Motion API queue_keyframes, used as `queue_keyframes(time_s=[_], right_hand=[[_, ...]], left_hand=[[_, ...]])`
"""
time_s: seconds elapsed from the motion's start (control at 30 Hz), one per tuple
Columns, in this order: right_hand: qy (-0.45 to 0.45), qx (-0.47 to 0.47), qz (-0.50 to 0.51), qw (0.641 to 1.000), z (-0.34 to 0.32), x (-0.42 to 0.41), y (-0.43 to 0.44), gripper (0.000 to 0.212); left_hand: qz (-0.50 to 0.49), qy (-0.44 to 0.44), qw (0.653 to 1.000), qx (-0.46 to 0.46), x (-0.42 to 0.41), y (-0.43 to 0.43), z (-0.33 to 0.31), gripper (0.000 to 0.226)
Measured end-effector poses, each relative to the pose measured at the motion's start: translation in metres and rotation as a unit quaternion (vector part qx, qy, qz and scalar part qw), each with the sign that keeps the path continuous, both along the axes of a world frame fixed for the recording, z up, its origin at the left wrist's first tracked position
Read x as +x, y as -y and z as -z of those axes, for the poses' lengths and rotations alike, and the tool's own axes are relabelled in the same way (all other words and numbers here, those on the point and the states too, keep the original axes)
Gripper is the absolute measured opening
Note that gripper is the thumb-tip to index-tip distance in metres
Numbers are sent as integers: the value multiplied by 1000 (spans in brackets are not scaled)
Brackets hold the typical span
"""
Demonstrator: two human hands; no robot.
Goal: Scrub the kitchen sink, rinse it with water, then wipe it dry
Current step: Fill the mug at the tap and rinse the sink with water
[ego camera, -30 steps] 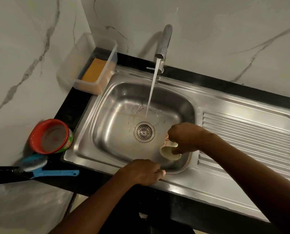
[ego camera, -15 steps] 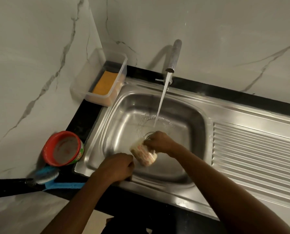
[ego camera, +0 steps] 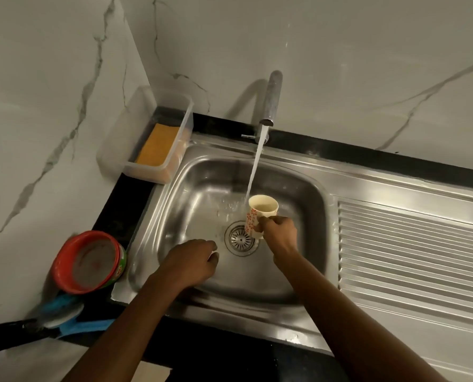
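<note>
The steel sink (ego camera: 174, 216) has a round drain (ego camera: 240, 238) in its floor. Water (ego camera: 256, 166) runs from the tap (ego camera: 272, 97) and falls just left of a cream cup with red flowers (ego camera: 261, 209). My right hand (ego camera: 281, 235) grips that cup upright over the drain. My left hand (ego camera: 191, 261) is low in the basin, left of the drain. Its fingers are curled and I see nothing in them.
A clear tub (ego camera: 184, 125) with an orange sponge (ego camera: 158, 144) stands at the sink's back left corner. A red-rimmed soap tub (ego camera: 87, 261) and a blue brush (ego camera: 67, 318) lie on the black counter at the left. The ribbed drainboard (ego camera: 409, 249) lies to the right.
My right hand turned the tipped cup upright and raised it beside the water stream. My left hand moved from the front rim down into the basin. The camera tilted.
</note>
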State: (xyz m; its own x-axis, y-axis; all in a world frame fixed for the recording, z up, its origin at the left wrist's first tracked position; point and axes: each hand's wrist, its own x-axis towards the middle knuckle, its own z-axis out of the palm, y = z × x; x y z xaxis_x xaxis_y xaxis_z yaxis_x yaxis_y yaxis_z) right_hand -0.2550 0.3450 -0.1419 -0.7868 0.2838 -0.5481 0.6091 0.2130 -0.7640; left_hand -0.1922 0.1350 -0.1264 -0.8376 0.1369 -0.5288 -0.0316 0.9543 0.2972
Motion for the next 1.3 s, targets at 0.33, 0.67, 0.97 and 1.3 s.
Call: queue_keyframes(time_s=[0.33, 0.67, 0.97, 1.3], right_hand=[[-127, -47, -41, 990, -17, -17, 11, 25], [-149, -54, -65, 985, -24, -17, 12, 26], [-166, -43, -76, 982, -28, -16, 12, 33], [-187, -45, -78, 978, -40, -19, 6, 31]], left_hand=[[-15, -32, 998, 48, -23, -2, -9, 43], [-47, -74, 992, 92, -37, -2, -15, 41], [-55, -97, 987, 119, -40, -11, -20, 42], [-70, -94, 984, 134, -42, -18, -20, 43]])
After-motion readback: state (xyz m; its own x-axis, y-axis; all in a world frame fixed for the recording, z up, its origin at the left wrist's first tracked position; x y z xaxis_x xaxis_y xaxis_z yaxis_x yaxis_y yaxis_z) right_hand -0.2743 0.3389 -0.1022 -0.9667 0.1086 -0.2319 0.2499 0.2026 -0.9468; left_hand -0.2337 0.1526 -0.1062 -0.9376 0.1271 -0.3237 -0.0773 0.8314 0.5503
